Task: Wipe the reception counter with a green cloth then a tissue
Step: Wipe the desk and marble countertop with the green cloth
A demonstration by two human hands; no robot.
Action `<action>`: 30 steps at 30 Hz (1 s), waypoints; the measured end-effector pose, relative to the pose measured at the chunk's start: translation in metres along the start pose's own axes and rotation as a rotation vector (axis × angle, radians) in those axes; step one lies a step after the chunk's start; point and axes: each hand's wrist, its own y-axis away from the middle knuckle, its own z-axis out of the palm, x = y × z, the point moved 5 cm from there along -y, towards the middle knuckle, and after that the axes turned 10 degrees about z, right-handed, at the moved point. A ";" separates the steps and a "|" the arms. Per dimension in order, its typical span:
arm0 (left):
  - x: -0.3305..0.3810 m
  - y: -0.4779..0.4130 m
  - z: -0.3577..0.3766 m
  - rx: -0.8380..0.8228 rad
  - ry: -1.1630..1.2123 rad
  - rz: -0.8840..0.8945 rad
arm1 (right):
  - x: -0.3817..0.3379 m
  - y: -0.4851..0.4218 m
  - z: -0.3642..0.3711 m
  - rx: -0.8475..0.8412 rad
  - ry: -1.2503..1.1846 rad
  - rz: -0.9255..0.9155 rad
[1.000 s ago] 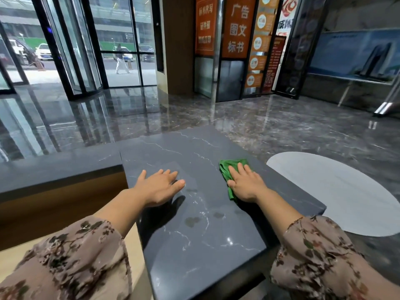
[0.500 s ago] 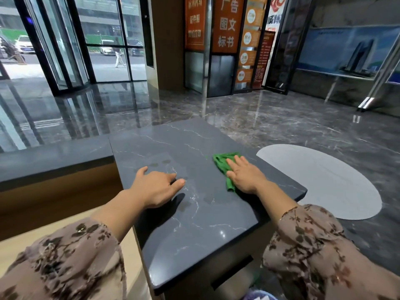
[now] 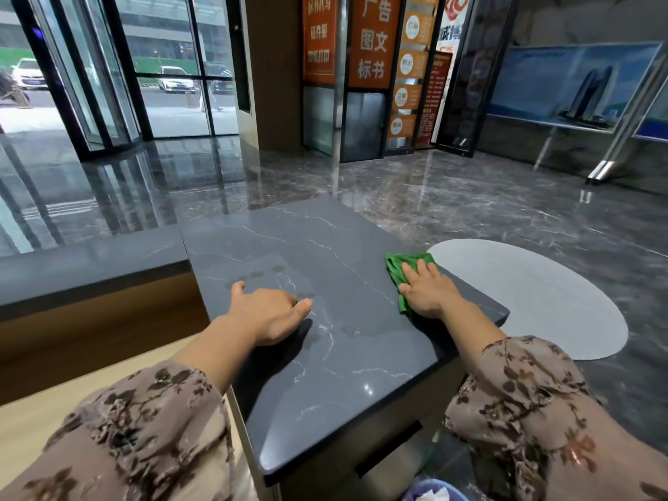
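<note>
- Both hands are down on the desk (image 3: 325, 374) — my right hand (image 3: 428, 289) lies flat, fingers straight, pressing on the green cloth (image 3: 397, 271). My left hand (image 3: 269, 312) rests palm-down on the bare stone, fingers loosely bent and thumb out to the side, holding nothing.
- The cloth sits at the desk's right edge, in the far half, mostly hidden under my right palm. Only a strip shows along the hand's left side, plus a bunched part beyond the fingertips.
- Its long axis, as far as the visible strip tells, runs away from me and back, roughly in line with my forearm. The wider, crumpled end points out toward the lobby floor (image 3: 470, 204); the narrow tail points back at my wrist.
- I judge this to be the first step — the cloth pass — and not finished. Dull smudges (image 3: 267, 273) show on the stone just beyond my left hand, and a faint damp patch (image 3: 349, 321) lies between the hands.
- The next move, I think, calls for a flat palm and even pressure while sweeping the cloth leftward across those marks, with care that it does not slip off the right edge beside it.
- My left hand would need to lift or shift, since it rests close to the smudges.
- No tissue is in either hand. Something white sits in a bluish bin (image 3: 433, 495) at the bottom edge, below the desk, but I cannot tell what it is.
</note>
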 end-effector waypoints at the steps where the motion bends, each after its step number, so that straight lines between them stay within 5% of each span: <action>1: 0.000 0.000 0.000 -0.003 -0.003 -0.001 | -0.007 0.011 0.003 0.002 -0.002 -0.023; 14: 0.017 -0.001 -0.012 0.003 -0.121 0.000 | -0.029 0.083 0.018 0.022 -0.046 -0.321; 22: 0.039 0.011 -0.009 0.012 -0.118 -0.017 | 0.073 0.016 -0.001 0.054 -0.007 -0.079; 30: 0.055 0.042 -0.009 0.035 -0.124 -0.041 | 0.063 0.030 0.005 0.083 -0.038 0.009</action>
